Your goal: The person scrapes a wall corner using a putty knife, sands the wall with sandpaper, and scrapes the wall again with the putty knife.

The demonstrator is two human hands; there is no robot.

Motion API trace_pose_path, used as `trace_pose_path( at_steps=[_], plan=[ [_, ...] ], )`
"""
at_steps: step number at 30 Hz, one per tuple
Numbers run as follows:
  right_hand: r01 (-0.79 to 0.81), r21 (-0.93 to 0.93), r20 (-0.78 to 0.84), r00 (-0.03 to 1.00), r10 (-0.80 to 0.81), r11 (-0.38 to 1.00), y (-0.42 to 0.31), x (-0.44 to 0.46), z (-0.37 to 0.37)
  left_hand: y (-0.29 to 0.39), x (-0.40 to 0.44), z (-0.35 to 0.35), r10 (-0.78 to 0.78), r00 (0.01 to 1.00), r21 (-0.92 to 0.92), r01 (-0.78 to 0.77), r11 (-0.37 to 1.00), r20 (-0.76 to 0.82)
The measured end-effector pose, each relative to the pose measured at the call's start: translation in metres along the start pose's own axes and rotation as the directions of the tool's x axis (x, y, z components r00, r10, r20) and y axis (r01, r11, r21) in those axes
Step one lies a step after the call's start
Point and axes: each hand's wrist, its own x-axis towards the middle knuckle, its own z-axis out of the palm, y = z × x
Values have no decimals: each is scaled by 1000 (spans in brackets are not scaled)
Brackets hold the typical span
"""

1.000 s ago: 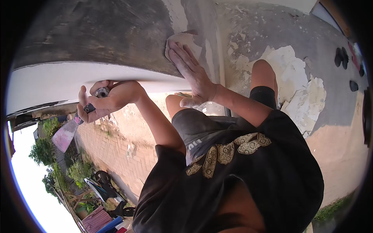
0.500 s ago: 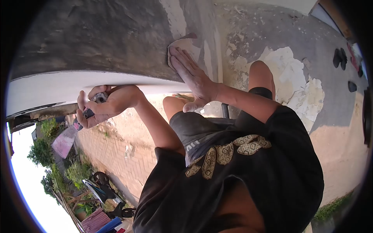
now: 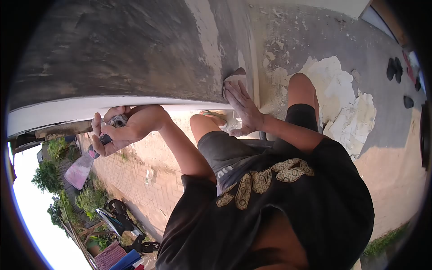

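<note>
My left hand (image 3: pixel 121 130) is closed around the dark handle of a scraper (image 3: pixel 80 171), whose broad blade is stained pink and points down and left. A second round, pale-smeared handle end (image 3: pixel 119 120) shows between its fingers. My right hand (image 3: pixel 244 108), dusty with white powder, presses a folded sanding sheet (image 3: pixel 235 78) flat against the dark grey wall (image 3: pixel 126 54), its fingers extended over the sheet and its thumb apart. Pale filler streaks (image 3: pixel 209 38) run down the wall above the sheet.
Flaked white material (image 3: pixel 348 108) lies on the grey floor to the right, beside my bent knee (image 3: pixel 302 87). Dark sandals (image 3: pixel 394 69) are farther right. A white ledge (image 3: pixel 54 112) edges the wall. Plants and a motorbike (image 3: pixel 121 216) appear at lower left.
My right hand and the sanding sheet have moved right and down along the wall. My left hand, still gripping the scraper, sits slightly lower in view.
</note>
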Motion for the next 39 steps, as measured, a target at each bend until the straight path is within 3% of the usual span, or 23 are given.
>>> trace_pose_path(
  at_steps=[6,10,11,16,17,22,27,32,36,39],
  plan=[
    [25,10,-57,998,-24,1000,-14,54,-15,-4,-2,-3,23,1000,-63,-22,998,19],
    [-98,93,-51,993,103,991,-41,21,-9,-3,-1,-3,39,999,44,-40,998,28],
    [-118,87,-30,992,121,989,-47,0,0,-5,0,-3,48,999,-37,-47,998,22],
    [-149,216,-108,979,176,965,-46,59,-21,-4,-1,-3,3,1000,-46,-3,999,-1],
    [-160,184,-63,983,174,970,-42,66,-28,-4,-1,-3,6,1000,-35,-6,999,-6],
    [-321,216,-10,944,331,922,-82,30,-17,-1,-1,-2,17,1000,32,-16,999,-9],
    [-277,108,17,961,277,955,-53,65,-33,-3,-2,-7,-33,999,-11,33,999,6],
    [-353,205,46,935,351,913,-87,30,-19,-2,1,-6,2,999,28,-3,1000,50],
    [-328,86,5,944,329,941,-49,81,-32,0,-3,-1,-66,997,-11,65,998,-26],
    [-343,191,-58,932,359,920,-38,99,-31,1,-3,-2,-89,996,-51,89,995,-13]
  ],
)
